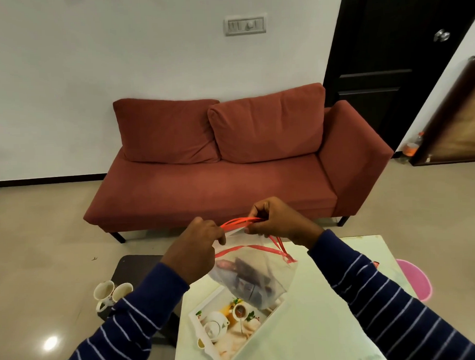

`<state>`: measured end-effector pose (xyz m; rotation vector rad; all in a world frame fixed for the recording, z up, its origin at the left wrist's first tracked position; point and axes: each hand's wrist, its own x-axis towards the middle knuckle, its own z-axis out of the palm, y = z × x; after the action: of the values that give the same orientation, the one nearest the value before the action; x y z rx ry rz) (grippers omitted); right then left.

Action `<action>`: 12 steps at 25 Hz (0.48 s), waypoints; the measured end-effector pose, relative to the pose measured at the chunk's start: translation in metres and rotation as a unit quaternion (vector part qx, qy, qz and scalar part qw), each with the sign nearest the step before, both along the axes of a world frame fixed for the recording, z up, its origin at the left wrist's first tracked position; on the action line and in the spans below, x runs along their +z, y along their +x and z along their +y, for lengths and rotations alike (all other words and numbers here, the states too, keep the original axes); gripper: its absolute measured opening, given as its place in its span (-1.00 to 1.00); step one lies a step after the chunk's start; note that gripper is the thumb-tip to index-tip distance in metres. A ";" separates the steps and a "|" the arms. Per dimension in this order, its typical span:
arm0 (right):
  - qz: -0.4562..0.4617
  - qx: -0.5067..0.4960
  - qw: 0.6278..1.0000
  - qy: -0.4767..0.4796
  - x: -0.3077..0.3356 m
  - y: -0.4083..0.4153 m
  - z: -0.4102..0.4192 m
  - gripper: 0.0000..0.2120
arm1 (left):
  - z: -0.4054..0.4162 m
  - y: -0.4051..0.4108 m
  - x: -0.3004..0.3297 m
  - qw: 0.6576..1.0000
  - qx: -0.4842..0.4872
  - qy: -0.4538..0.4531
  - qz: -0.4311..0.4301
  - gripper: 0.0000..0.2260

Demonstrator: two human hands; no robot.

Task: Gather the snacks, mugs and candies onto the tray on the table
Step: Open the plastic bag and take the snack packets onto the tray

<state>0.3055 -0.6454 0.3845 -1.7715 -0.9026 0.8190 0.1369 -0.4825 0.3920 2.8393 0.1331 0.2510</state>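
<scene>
At centre frame, the left hand and right hand each pinch the red-zipped mouth of a clear bag, apparently pulling it open. It hangs over the tray on the table, lower centre. Two mugs wait at lower left.
</scene>
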 end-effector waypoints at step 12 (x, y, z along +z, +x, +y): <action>-0.614 0.028 0.788 -0.026 -0.031 -0.067 0.005 -0.45 | -0.018 -0.008 -0.011 0.986 0.110 -0.124 -0.004 -0.64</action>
<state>0.2388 -0.6409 0.3536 -2.2755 -1.7380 -0.4617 0.1290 -0.5005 0.3813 2.5744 0.4448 0.2705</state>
